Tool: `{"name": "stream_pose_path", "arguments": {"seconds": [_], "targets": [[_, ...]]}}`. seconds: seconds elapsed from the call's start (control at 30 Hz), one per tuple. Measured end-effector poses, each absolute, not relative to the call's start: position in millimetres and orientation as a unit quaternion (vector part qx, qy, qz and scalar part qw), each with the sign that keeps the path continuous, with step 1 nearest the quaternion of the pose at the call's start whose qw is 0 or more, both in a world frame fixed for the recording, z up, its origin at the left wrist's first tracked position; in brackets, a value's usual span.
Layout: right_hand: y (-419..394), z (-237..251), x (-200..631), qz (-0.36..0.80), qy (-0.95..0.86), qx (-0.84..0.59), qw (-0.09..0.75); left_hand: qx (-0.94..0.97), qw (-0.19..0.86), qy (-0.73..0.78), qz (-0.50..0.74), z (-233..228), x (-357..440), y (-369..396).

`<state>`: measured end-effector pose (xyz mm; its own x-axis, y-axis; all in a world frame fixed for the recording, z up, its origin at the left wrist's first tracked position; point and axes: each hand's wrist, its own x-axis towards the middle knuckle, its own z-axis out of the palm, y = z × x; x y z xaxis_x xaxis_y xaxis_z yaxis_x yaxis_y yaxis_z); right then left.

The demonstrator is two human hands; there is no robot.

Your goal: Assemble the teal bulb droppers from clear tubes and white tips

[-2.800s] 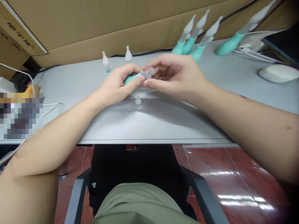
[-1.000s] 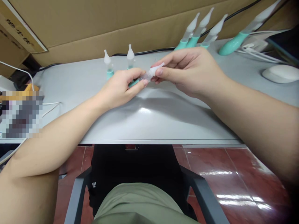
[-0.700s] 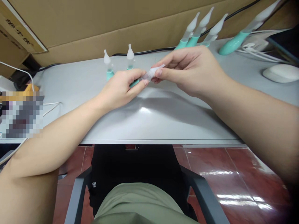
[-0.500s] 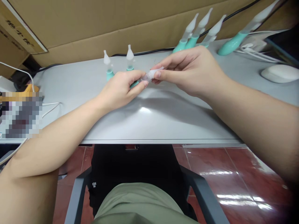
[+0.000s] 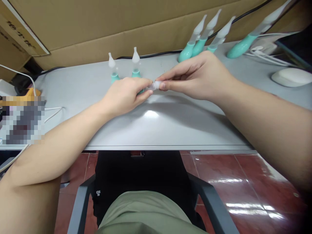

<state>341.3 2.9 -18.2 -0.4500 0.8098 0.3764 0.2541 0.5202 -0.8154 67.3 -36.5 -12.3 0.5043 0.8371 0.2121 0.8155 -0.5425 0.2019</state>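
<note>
My left hand (image 5: 126,96) is closed round a nasal aspirator with a teal bulb, which its fingers mostly hide. The aspirator's clear tube (image 5: 150,86) sticks out past the thumb and forefinger, pointing right. Meeting that tube is a white soft tip (image 5: 157,85), pinched between thumb and forefinger of my right hand (image 5: 198,76). Whether the tip is fully seated on the tube cannot be seen. Just behind my left hand stand two more aspirators, the left one (image 5: 115,76) and the right one (image 5: 136,73), white tips up.
Several teal aspirators (image 5: 186,52) stand or lean at the back right, near the cardboard wall (image 5: 97,29). A white mouse (image 5: 291,77) and white cables lie at the right. At the left are an orange object (image 5: 30,92) and a blurred-out item. The grey table's front edge (image 5: 156,148) is near me.
My right hand has lowered and shifted slightly left with the tip, which now lies more level and shows less beyond the fingers. My left hand has dipped a little.
</note>
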Motion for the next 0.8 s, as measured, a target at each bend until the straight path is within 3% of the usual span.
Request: {"name": "stream_pose_path", "arguments": {"seconds": [0.37,0.8], "targets": [[-0.8,-20.3,336.9,0.348,-0.782,-0.335,0.394,0.864,0.011,0.489,0.118,-10.7,70.1,-39.1],[6.6,-26.6,331.0,0.394,-0.751,-0.317,0.424,0.859,0.133,0.419,0.262,-24.1,59.4,-29.3]]}}
